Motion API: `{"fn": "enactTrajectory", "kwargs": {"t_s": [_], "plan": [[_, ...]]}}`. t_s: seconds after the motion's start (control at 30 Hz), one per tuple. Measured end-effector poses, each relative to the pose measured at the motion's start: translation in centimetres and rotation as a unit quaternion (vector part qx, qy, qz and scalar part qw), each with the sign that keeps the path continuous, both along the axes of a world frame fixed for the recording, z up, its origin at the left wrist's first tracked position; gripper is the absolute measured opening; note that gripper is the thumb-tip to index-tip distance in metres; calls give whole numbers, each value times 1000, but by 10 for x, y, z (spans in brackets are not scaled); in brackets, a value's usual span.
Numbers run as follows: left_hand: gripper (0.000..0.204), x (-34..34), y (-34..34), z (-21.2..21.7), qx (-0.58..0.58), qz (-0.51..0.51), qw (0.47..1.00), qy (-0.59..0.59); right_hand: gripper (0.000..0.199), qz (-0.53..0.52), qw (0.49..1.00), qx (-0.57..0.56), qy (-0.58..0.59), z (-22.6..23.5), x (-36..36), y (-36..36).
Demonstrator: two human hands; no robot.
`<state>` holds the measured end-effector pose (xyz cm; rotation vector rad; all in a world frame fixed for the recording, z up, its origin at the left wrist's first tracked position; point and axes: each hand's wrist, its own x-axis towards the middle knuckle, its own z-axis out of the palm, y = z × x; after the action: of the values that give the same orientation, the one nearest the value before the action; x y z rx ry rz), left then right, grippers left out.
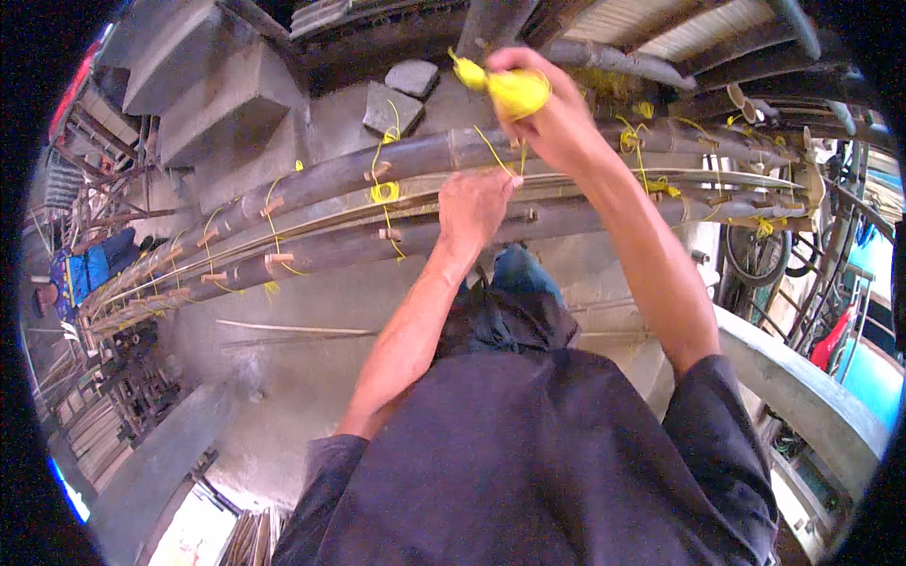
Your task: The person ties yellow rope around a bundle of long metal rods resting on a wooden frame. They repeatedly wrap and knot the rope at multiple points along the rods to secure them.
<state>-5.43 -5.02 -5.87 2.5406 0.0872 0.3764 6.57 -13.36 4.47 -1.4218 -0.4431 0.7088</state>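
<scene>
My right hand (564,127), raised above the far bamboo pole (415,157), is closed round a bundle of yellow string (519,91). A loose tuft sticks out of the bundle on its left. Between the two poles, my left hand (472,206) is closed, pinching a strand of yellow string (488,151) at thumb and fingertip. The near bamboo pole (349,249) runs alongside the far one, with long thin strips (420,197) lying between them. Short wooden pegs (279,258) cross the poles, and several yellow ties hang from them.
Two stone blocks (392,108) lie beyond the far pole. Concrete steps (222,94) stand at the far left. At the left end of the poles is another person (80,269) in blue. A bicycle wheel (758,250) and a red item (832,340) are at the right.
</scene>
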Motion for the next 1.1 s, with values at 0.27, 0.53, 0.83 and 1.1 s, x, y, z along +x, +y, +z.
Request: {"fn": "enactTrajectory", "kwargs": {"t_s": [0.27, 0.53, 0.83, 1.1], "plan": [[32, 70, -14, 66, -485, -52, 855, 178, 23, 208, 893, -256, -307, -113, -138, -62], [33, 152, 37, -45, -463, 40, 832, 303, 28, 14, 901, -186, -393, -77, -112, -147], [39, 132, 126, 10, -208, -74, 927, 304, 20, -335, 726, -499, -335, -43, -38, -259], [27, -17, 276, 49, -269, 47, 955, 119, 67, -253, 921, -281, 91, -68, -311, -109]]}}
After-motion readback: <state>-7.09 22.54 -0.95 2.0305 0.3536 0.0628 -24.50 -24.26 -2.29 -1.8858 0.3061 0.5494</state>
